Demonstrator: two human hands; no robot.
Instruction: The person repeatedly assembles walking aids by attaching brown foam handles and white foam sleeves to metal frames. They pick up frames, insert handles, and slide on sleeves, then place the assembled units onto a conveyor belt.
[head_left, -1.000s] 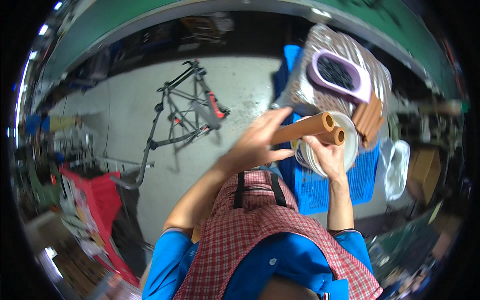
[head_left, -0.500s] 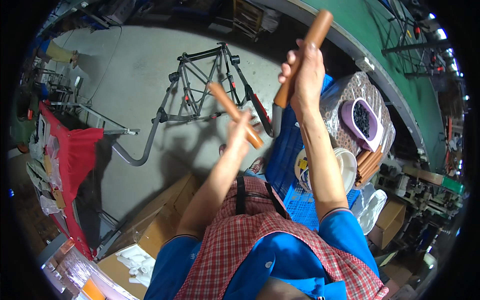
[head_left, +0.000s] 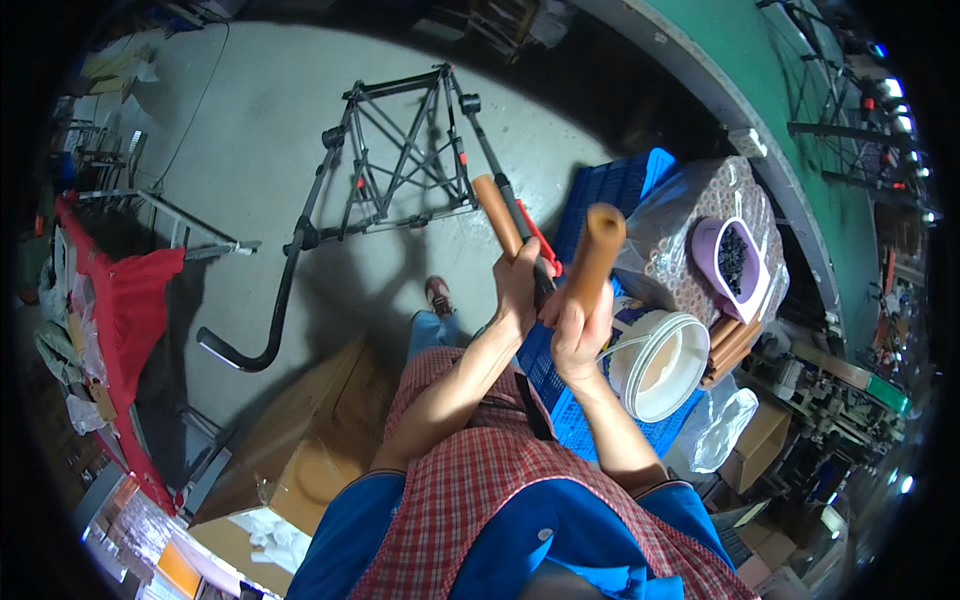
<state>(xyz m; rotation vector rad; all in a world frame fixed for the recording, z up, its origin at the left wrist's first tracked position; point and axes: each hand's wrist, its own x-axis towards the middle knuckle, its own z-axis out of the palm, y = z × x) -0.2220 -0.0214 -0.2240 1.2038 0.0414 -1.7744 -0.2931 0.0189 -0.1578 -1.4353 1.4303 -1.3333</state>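
My right hand (head_left: 583, 330) is closed round a brown foam grip (head_left: 597, 250) whose hollow end points up. Whether it still sits on the handle tube is hidden by my hands. Beside it my left hand (head_left: 520, 285) holds a second brown foam grip (head_left: 497, 215), which sticks out beyond my fingers. A dark tube of the black folding frame (head_left: 400, 150) runs down behind that grip to my hands, with a red part (head_left: 540, 240) next to it. On the left, the frame's other curved handle tube (head_left: 265, 358) has a bare end.
Blue plastic crates (head_left: 570, 400) stand to the right, carrying a white bucket (head_left: 668, 365). Beyond lie a plastic-wrapped bundle of brown tubes (head_left: 665, 220), a purple scoop (head_left: 740, 265) of black pieces and loose brown grips (head_left: 730, 350). A cardboard box (head_left: 300, 440) is at lower left, near red fabric (head_left: 140, 310).
Both hands have come closer together; the right hand has moved down with its grip, now tipped toward me. My left hand has moved right and up with its grip. The frame has shifted and turned slightly.
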